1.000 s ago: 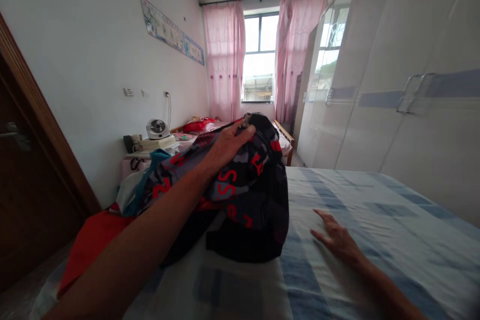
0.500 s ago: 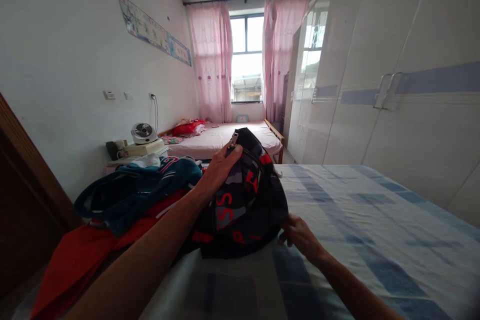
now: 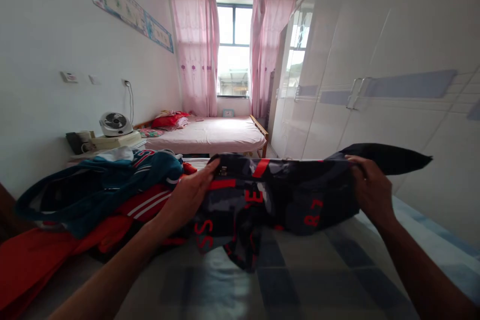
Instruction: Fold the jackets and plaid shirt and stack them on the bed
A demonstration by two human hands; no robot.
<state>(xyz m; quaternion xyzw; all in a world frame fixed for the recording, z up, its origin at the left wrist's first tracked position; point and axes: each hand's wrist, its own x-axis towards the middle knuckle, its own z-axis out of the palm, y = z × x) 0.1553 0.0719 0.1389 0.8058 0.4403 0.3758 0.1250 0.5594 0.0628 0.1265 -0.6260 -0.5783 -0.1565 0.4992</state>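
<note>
A black and grey camouflage-patterned jacket (image 3: 292, 187) with red letters and a small metal zip pull is stretched sideways above the bed. My left hand (image 3: 192, 192) is closed on its left end, beside the zip pull. The other end is gripped by my right hand (image 3: 372, 190), and a dark flap sticks out beyond it to the right. Between the hands the lower part of the cloth hangs in loose folds. Left of my left arm lies a pile with a teal garment (image 3: 146, 172) on top and an orange-red garment (image 3: 41, 255) below.
Under the jacket spreads a bed with a blue and white checked sheet (image 3: 318, 280). A small fan (image 3: 115, 123) stands on a box at the left wall. Farther back is a second bed (image 3: 210, 132) by the window. White wardrobes (image 3: 375, 60) line the right side.
My right hand has moved right and up, drawing the bunched jacket out wide between both hands. My left hand has come slightly left and lower. The view has shifted a little.
</note>
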